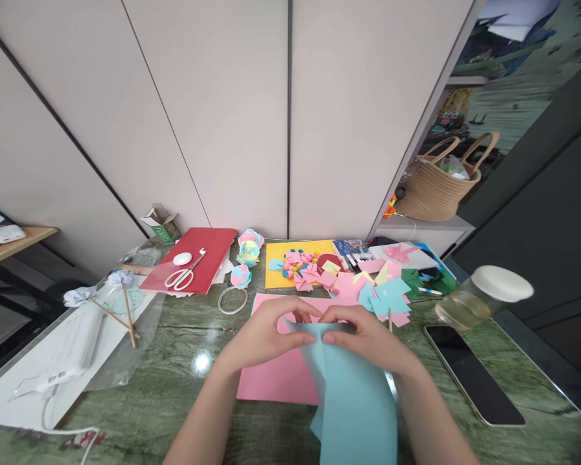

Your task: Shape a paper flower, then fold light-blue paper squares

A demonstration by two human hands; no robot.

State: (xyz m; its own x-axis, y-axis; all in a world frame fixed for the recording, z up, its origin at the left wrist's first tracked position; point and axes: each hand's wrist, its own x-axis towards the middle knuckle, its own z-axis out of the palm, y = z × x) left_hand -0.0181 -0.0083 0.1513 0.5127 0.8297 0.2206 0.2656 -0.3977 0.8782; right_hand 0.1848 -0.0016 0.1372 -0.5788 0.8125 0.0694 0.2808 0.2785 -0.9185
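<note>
Light-blue paper sheet (361, 394) is up in both hands, front and centre over the table; creased below the thumbs, long part hanging toward the camera and running off the bottom of view. Left hand (266, 336): thumb and fingers pinched narrow on the sheet's top edge. Right hand (368, 336): same narrow pinch just beside it, the 2 thumbs almost meeting.

Behind and partly under the blue: pink paper sheet (275, 381), flat on the green marbled tabletop (188, 361). Beyond the right hand, a spread of blue, pink and yellow paper cutouts (390, 297), overlapping. Past the pink sheet, yellow paper sheet (275, 278) with small colourful beads and folded pink bits (300, 265) on top.

Left of that: 3 paper flowers (249, 252) in a row, clear ring (233, 301) in front of them. Further left, red paper stack (213, 248) carrying white-handled scissors (180, 279) and a white round object (183, 259). Small open box (162, 223) behind, by the cabinet wall.

Far left: white glue gun (75, 342) on a white board (10, 400), 2 stick-stemmed paper flowers (120, 278) near it. Right side: smartphone (472, 374) screen-up, white-lidded jar (479, 297) just behind. Woven basket (433, 190) on the shelf at back right.
</note>
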